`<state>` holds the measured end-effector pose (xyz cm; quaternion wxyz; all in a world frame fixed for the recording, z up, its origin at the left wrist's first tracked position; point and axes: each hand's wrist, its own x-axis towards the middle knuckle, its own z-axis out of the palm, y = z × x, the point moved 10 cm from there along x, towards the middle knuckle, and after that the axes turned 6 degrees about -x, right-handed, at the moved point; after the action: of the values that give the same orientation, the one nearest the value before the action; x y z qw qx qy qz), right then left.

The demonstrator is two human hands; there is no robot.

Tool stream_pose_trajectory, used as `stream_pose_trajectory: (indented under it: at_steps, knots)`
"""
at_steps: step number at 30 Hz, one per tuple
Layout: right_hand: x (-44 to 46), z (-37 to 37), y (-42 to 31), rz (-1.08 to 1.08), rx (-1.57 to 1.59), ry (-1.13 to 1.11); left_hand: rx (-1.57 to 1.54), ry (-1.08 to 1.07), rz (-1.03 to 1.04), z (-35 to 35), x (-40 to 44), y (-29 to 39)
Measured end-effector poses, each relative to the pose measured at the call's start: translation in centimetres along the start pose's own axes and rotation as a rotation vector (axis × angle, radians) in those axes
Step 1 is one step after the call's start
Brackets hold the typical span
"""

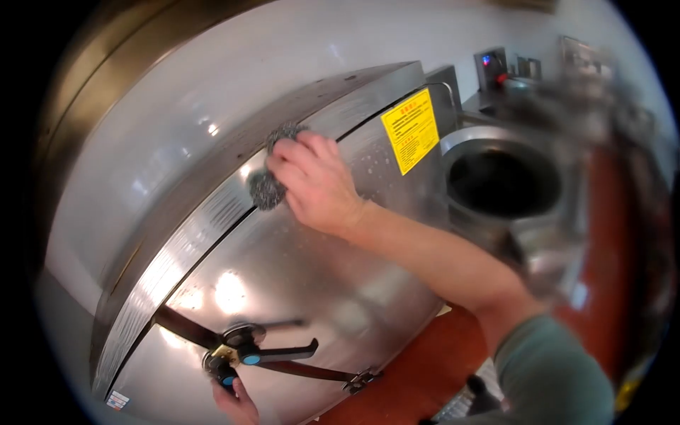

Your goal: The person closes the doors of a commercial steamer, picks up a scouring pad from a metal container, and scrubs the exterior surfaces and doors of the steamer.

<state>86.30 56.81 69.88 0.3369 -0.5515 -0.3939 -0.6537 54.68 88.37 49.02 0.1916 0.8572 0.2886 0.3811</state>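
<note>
My right hand [319,180] is closed over a steel wool scourer [267,190], whose grey mesh bulges out on both sides of the fingers. It presses the scourer against the upper front edge of a stainless steel cabinet [333,276], at the seam above the door. Low in the view, my left hand [237,405] is closed around the end of a black door handle [224,372] with a blue dot. Beside it a second black handle [287,352] sticks out from the door. Part of the left hand is cut off by the dark image border.
A yellow notice [411,131] is stuck on the cabinet's upper right. Beyond it stands a large round cooking pot or wok well [503,177] with a dark inside. The floor [418,368] is reddish. A white wall [177,106] rises behind the cabinet.
</note>
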Motion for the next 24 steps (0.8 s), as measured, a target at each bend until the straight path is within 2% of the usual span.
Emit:
stream_pose_trajectory:
  at_steps: [1, 3, 4, 6, 8, 10, 12, 13, 15, 16, 17, 18, 20, 21, 22, 23, 24]
  knots:
    - [-0.2, -0.2, 1.4, 0.016, 0.007, -0.009, -0.214, 0.059, 0.034, 0.2, -0.1, 0.5]
    - [-0.7, -1.6, 9.9, 0.121, -0.077, -0.103, -0.081, 0.058, 0.023, 0.3, 0.1, 1.8]
    - [-2.1, -2.8, 15.2, 0.136, -0.187, 0.025, -0.017, 0.064, 0.012, 0.2, 0.3, 2.3]
    - [-2.7, -6.1, 23.7, 0.329, -0.339, 0.096, -0.068, 0.035, 0.038, 0.5, 0.5, 0.9]
    - [-2.3, -6.1, 22.9, 0.253, -0.286, 0.144, -0.036, 0.018, 0.023, 0.4, 0.5, 1.2]
    - [-1.9, -3.6, 16.3, 0.078, -0.086, 0.084, -0.007, -0.01, 0.025, 0.2, 1.1, 1.6]
    - [-0.9, -4.2, 10.8, 0.043, 0.074, 0.103, 0.023, -0.042, 0.022, 0.1, 1.0, 1.5]
    - [-0.9, -3.9, 12.3, 0.079, 0.019, 0.042, 0.088, 0.014, 0.056, -0.4, 0.8, 2.1]
    - [-1.6, -3.4, 17.5, 0.147, -0.07, -0.089, 0.151, -0.005, -0.013, -0.6, 0.9, -0.1]
    - [-2.7, -4.7, 20.4, 0.097, -0.154, 0.049, 0.107, -0.018, -0.004, -0.6, 0.8, -0.6]
    - [-3.4, -5.7, 23.1, 0.259, -0.242, 0.014, 0.183, -0.055, 0.024, -0.5, 0.9, 1.2]
    - [-3.9, -6.5, 24.6, 0.224, -0.309, 0.009, 0.187, -0.058, 0.035, -0.5, 1.0, 1.6]
    - [-6.4, -7.3, 28.3, 0.239, -0.211, -0.126, 0.469, 0.031, 0.006, -0.8, 0.6, 1.4]
    - [-7.3, -8.3, 29.0, 0.25, -0.164, -0.203, 0.597, 0.182, 0.101, -1.5, -0.5, 5.6]
    - [-9.5, -10.1, 30.0, 0.389, -0.214, -0.323, 0.615, 0.303, 0.161, -1.8, -2.2, 5.8]
    - [-11.7, -13.8, 29.9, 0.577, -0.256, -0.317, 0.648, 0.435, 0.241, -2.9, -3.6, 6.2]
    - [-14.8, -16.9, 30.7, 0.671, -0.214, -0.388, 0.527, 0.517, 0.222, -2.8, -4.9, 9.5]
